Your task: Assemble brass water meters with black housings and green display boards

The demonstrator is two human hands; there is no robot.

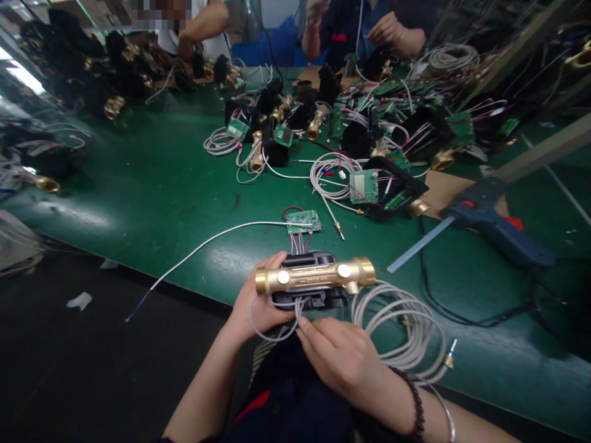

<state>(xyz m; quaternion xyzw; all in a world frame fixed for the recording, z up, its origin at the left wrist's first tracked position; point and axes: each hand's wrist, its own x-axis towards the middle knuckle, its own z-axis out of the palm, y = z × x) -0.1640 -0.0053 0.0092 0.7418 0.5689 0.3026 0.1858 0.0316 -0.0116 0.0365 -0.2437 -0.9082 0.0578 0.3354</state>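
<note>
My left hand [258, 304] grips a brass pipe body [316, 276] with a black housing [308, 296] fixed under it, held level at the table's near edge. My right hand [339, 357] pinches a thin grey wire [272, 335] that loops below the housing. Red and black leads run from the housing up to a small green circuit board [303, 221] lying on the green table [152, 184]. A coil of grey cable [406, 329] with a metal probe tip lies just right of the pipe.
A blue glue gun [494, 224] lies at the right on cardboard. Several more brass-and-black units, boards and wire coils crowd the table's far half [364, 129]. Two other people's hands work at the far edge [388, 31]. A long white wire [198, 249] trails off the near edge.
</note>
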